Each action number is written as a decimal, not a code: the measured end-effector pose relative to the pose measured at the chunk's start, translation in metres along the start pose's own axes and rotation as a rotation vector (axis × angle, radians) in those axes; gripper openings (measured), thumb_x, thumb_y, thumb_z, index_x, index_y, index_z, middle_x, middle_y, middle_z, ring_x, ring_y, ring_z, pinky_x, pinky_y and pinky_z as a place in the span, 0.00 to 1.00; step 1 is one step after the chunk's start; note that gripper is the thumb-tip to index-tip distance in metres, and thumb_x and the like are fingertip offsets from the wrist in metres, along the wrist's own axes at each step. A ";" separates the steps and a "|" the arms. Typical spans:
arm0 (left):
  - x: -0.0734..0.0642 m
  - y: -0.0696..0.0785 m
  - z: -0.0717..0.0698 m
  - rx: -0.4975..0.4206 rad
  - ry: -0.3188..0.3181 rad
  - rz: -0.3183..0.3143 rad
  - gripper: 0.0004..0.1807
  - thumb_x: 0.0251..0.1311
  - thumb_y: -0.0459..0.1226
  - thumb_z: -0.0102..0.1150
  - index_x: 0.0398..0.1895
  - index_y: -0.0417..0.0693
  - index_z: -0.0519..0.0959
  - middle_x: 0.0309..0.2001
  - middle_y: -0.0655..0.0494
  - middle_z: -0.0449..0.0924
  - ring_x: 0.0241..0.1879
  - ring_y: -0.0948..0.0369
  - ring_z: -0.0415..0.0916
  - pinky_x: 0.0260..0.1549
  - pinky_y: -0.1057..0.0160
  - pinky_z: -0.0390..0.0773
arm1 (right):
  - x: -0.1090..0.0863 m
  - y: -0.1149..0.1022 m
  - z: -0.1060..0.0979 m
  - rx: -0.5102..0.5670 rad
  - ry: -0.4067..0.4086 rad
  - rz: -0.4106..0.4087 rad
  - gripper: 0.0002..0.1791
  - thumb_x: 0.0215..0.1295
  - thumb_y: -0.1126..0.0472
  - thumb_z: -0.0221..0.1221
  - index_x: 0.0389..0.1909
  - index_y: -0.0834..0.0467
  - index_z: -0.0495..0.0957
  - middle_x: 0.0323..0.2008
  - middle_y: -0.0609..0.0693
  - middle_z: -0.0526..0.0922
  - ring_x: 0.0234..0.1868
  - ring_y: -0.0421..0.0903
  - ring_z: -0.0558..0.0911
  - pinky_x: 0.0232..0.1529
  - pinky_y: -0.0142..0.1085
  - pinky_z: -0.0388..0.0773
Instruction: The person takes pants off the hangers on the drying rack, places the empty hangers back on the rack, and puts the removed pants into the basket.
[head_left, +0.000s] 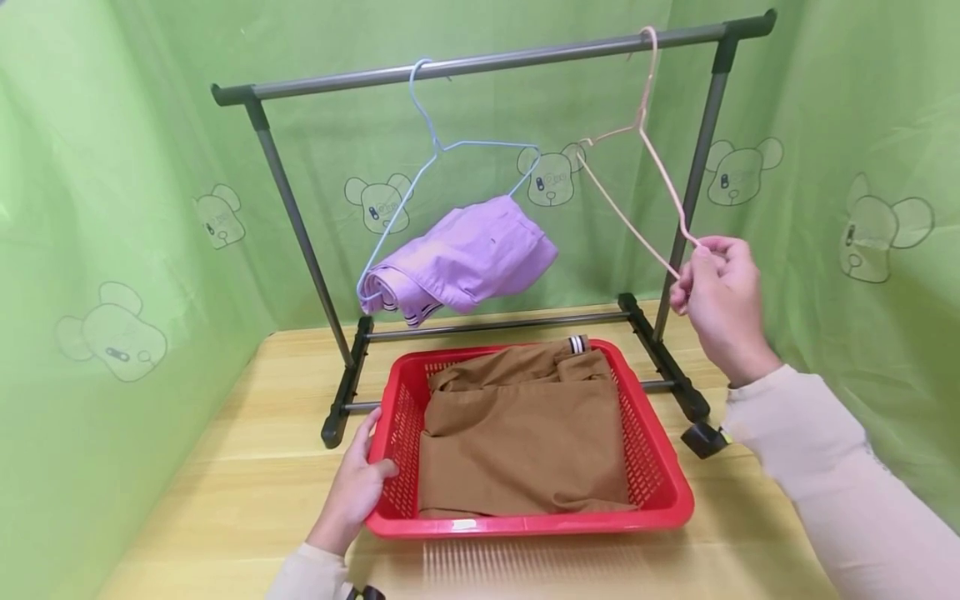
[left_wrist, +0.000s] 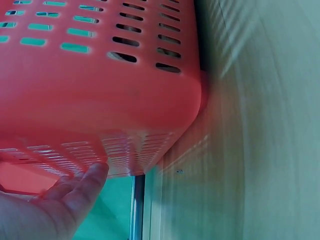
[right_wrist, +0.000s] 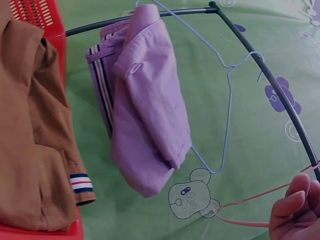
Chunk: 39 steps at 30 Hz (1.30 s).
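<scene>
At six o'clock, a red plastic basket (head_left: 570,522), its walls pierced with slots, holding a folded brown garment (head_left: 525,450) in smooth matte cloth, striped trim at its upper right. At seven, left hand (head_left: 352,490) gripping the basket's side, thumb over the rim. Between one and two, a slim pink hanger (head_left: 642,118), hooked on a metal rack (head_left: 525,58). At three, right hand (head_left: 723,304) pinching the pink hanger's lower corner. Just above centre, a lilac garment (head_left: 480,254) folded over a blue hanger (head_left: 437,145).
</scene>
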<state>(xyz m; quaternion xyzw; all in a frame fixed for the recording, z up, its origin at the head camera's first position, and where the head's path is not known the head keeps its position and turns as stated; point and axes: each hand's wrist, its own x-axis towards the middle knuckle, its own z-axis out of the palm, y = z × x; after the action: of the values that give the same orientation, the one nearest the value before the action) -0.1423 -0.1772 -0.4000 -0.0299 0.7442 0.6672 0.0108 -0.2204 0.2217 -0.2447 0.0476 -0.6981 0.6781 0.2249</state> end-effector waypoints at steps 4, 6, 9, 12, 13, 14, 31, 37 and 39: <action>0.001 0.000 0.000 -0.004 0.003 -0.003 0.46 0.52 0.20 0.45 0.76 0.52 0.50 0.66 0.34 0.61 0.57 0.37 0.69 0.46 0.41 0.77 | -0.005 0.005 0.002 0.106 0.036 -0.043 0.08 0.76 0.64 0.42 0.51 0.56 0.61 0.30 0.53 0.71 0.25 0.41 0.75 0.22 0.26 0.75; 0.001 0.000 0.000 -0.007 0.002 0.000 0.46 0.52 0.20 0.45 0.76 0.52 0.49 0.66 0.33 0.61 0.57 0.37 0.69 0.46 0.41 0.77 | -0.008 0.007 0.003 0.103 0.060 -0.064 0.09 0.75 0.66 0.41 0.52 0.57 0.61 0.32 0.55 0.72 0.28 0.42 0.76 0.22 0.26 0.75; 0.000 0.001 0.000 -0.012 -0.002 0.007 0.46 0.52 0.20 0.45 0.76 0.51 0.49 0.66 0.32 0.61 0.57 0.36 0.69 0.46 0.41 0.77 | -0.012 0.011 0.004 0.064 0.096 -0.095 0.10 0.74 0.68 0.41 0.52 0.57 0.61 0.34 0.55 0.73 0.32 0.42 0.78 0.23 0.26 0.76; -0.001 0.001 0.000 -0.018 -0.006 0.011 0.46 0.52 0.20 0.45 0.76 0.50 0.48 0.66 0.32 0.61 0.57 0.36 0.69 0.46 0.41 0.77 | -0.015 0.014 0.004 0.058 0.125 -0.118 0.10 0.74 0.68 0.41 0.53 0.57 0.61 0.37 0.55 0.74 0.37 0.43 0.79 0.27 0.26 0.78; -0.001 0.000 0.000 -0.021 -0.005 0.008 0.46 0.52 0.20 0.46 0.76 0.51 0.49 0.66 0.32 0.61 0.57 0.36 0.69 0.46 0.41 0.77 | -0.016 0.015 0.004 0.072 0.133 -0.122 0.10 0.74 0.68 0.40 0.53 0.57 0.61 0.38 0.55 0.74 0.39 0.44 0.79 0.28 0.27 0.79; -0.001 0.000 0.000 -0.024 -0.006 0.008 0.46 0.53 0.20 0.46 0.76 0.51 0.49 0.66 0.32 0.61 0.57 0.36 0.69 0.46 0.41 0.77 | -0.017 0.016 0.005 0.088 0.141 -0.125 0.10 0.75 0.68 0.40 0.53 0.57 0.61 0.39 0.56 0.74 0.41 0.44 0.79 0.30 0.27 0.79; -0.001 0.001 -0.001 -0.034 -0.003 0.005 0.45 0.53 0.20 0.45 0.76 0.52 0.49 0.66 0.33 0.61 0.58 0.36 0.68 0.47 0.41 0.76 | -0.037 0.025 -0.002 0.134 0.191 -0.088 0.16 0.73 0.73 0.41 0.58 0.61 0.61 0.53 0.54 0.71 0.57 0.48 0.73 0.50 0.27 0.76; -0.001 0.002 0.000 -0.038 -0.005 0.008 0.45 0.53 0.20 0.46 0.76 0.52 0.49 0.66 0.32 0.61 0.58 0.36 0.68 0.47 0.41 0.76 | -0.041 0.035 -0.007 0.115 0.209 -0.033 0.16 0.73 0.71 0.43 0.59 0.60 0.61 0.53 0.52 0.72 0.57 0.48 0.74 0.47 0.26 0.76; -0.001 0.001 0.000 -0.041 -0.005 0.008 0.46 0.52 0.20 0.46 0.76 0.52 0.49 0.65 0.32 0.62 0.58 0.36 0.68 0.47 0.41 0.76 | -0.043 0.039 -0.008 0.126 0.217 -0.023 0.15 0.73 0.71 0.44 0.58 0.60 0.61 0.52 0.52 0.73 0.55 0.47 0.75 0.46 0.26 0.77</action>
<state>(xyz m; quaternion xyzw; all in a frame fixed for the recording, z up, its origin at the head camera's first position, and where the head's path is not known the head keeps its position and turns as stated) -0.1409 -0.1771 -0.3987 -0.0252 0.7305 0.6824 0.0094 -0.1946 0.2227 -0.2969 -0.0039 -0.6249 0.7194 0.3032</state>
